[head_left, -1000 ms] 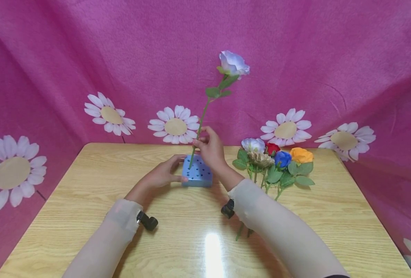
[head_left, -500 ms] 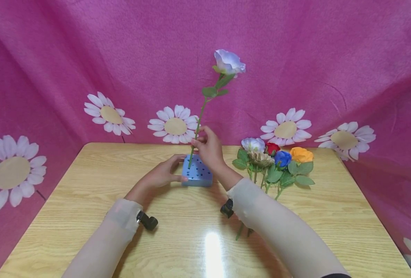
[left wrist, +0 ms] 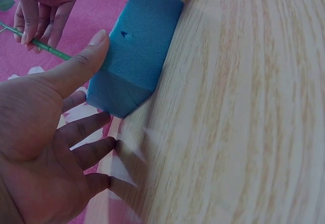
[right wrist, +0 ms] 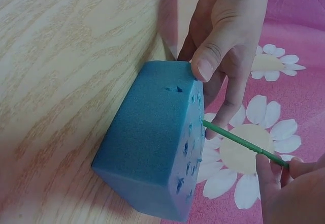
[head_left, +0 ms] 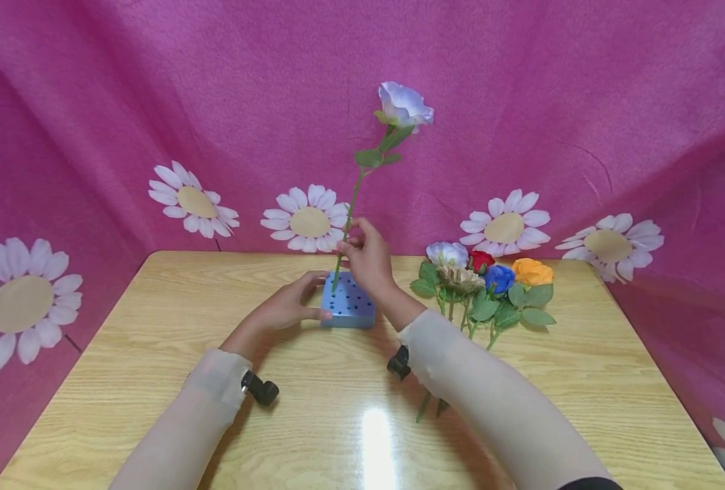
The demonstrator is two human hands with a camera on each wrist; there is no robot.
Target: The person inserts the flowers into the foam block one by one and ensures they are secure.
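A green stem (head_left: 355, 197) is grasped by the right hand (head_left: 371, 262), pinched low down between thumb and fingers. Well above this grip, a pale lilac flower (head_left: 406, 107) is borne at the stem's upper end, with green leaves (head_left: 369, 158) set in between. The stem is tilted, its top leaned to the right. Just below the pinch, its lower end is met by the upper face of a blue block (head_left: 350, 299); how deeply it is sunk there cannot be told.

The block is rested on a wooden table (head_left: 313, 408), close beneath the right hand. It is gripped at its left end by the left hand (head_left: 282, 306), with the thumb laid on the near corner and the other fingers spread towards the back. Small holes (right wrist: 180, 184) are scattered over the upper face, and a nick (right wrist: 175, 89) is seen in the near side, just beside the left thumb.

To the right of the right grip, more flowers are laid together: white (head_left: 447, 255), red (head_left: 481, 260), beige (head_left: 461, 280), blue (head_left: 500, 278) and orange (head_left: 533, 272). Their stems are partly hidden by the right forearm (head_left: 491, 395). Behind both hands, a pink cloth (head_left: 301, 88) is hung, printed with large daisies (head_left: 310, 222).
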